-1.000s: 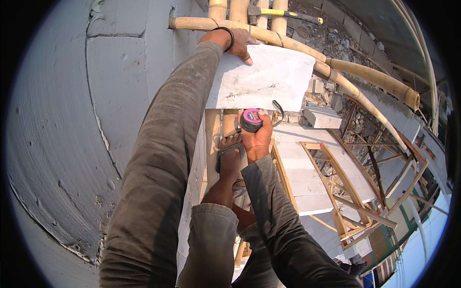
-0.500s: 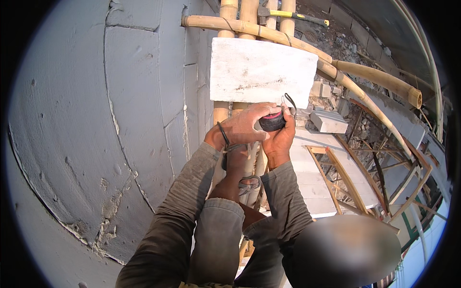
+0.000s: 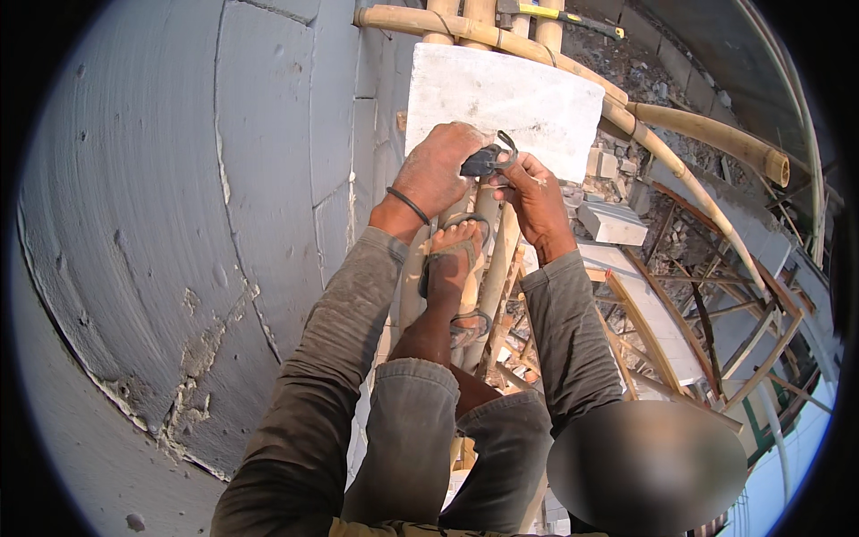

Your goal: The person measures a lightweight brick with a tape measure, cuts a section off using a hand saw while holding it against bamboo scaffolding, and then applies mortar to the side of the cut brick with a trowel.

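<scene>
Left hand (image 3: 437, 170) is closing around the black tape measure (image 3: 480, 162), back of the hand facing up and hiding most of the fingers, so the exact finger wrap is not showing. Tape measure is sitting over the near edge of the white block (image 3: 510, 94) as seen from above; cannot tell if it is touching it. Right hand (image 3: 542, 201) is hanging off the block's near right part, fingers curling, thumb and fingertips nearly meeting by the dark strap (image 3: 508, 148); cannot tell whether they are pinching the strap or the thin pale bit beside it, too small. Left hand is covering the block's near left corner. Beyond the block, bamboo poles (image 3: 501, 38) are crossing and a yellow-and-black hammer (image 3: 573, 15) is lying, its head getting cut off by the top edge. Grey wall (image 3: 152, 179) is rising left of the block. A smaller block (image 3: 613, 222) is resting to its right, past the right hand. Nearer than the block, a sandalled foot (image 3: 456, 242) is standing on bamboo. Far nearer and right, a blurred oval (image 3: 646, 465) is masking part of the right sleeve (image 3: 573, 331).
</scene>
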`<state>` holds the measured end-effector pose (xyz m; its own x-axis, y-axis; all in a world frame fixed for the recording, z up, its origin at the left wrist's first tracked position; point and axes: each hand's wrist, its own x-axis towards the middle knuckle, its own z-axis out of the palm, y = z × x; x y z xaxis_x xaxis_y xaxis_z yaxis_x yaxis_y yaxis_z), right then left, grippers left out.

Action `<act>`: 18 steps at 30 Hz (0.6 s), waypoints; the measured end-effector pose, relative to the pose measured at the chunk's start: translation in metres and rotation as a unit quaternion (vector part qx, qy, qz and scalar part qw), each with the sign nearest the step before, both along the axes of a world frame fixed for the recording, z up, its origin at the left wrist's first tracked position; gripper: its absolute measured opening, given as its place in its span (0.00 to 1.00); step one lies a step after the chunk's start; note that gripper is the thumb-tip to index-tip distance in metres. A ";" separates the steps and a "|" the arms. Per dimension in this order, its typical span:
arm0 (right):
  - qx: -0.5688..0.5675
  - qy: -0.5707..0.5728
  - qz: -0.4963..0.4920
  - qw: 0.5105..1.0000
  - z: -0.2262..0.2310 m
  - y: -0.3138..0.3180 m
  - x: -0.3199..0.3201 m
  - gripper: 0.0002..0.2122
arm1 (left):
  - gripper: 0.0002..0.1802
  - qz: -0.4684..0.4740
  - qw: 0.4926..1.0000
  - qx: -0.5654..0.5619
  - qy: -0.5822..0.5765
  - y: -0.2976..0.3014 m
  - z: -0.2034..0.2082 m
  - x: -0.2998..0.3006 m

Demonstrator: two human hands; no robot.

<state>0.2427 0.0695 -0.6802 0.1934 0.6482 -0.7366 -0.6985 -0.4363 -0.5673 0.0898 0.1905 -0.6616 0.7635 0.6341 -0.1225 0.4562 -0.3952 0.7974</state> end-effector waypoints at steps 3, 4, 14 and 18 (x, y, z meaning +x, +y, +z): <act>0.024 0.009 -0.002 1.000 -0.004 0.004 0.003 0.09 | 0.29 0.000 0.999 0.027 -0.029 -0.002 -0.003 -0.002; 0.042 0.028 -0.013 0.999 -0.005 0.007 0.004 0.09 | 0.28 0.002 0.999 0.030 -0.042 -0.001 -0.004 -0.004; 0.113 -0.178 0.127 0.969 0.022 0.014 0.007 0.12 | 0.47 0.180 0.875 -0.432 -0.129 0.002 0.019 -0.023; 0.199 -0.287 0.286 0.892 0.046 0.007 0.057 0.14 | 0.39 0.067 0.924 -0.375 -0.037 0.016 0.026 -0.007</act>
